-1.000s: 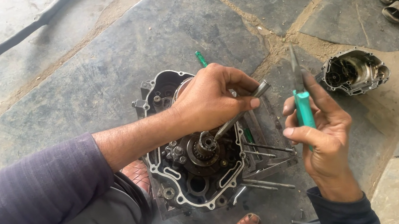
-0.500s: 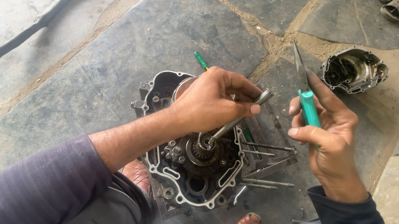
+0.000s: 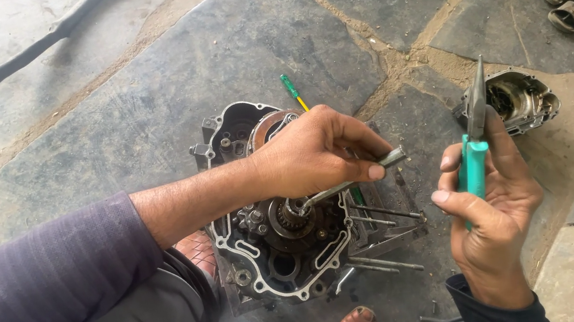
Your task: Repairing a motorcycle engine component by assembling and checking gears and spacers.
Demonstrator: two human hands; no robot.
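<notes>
The left hand (image 3: pixel 317 152) was stretched over the engine case (image 3: pixel 282 244) on the stone floor (image 3: pixel 138 116). Its fingers were closed on a thin metal rod (image 3: pixel 354 182), whose far end was set on the round middle part. The right hand (image 3: pixel 491 203) was held up beside it, closed around green-handled pliers (image 3: pixel 474 140) pointed upward. Loose bolts (image 3: pixel 379 215) were laid near the case, and a metal cover (image 3: pixel 524 99) was set further off.
</notes>
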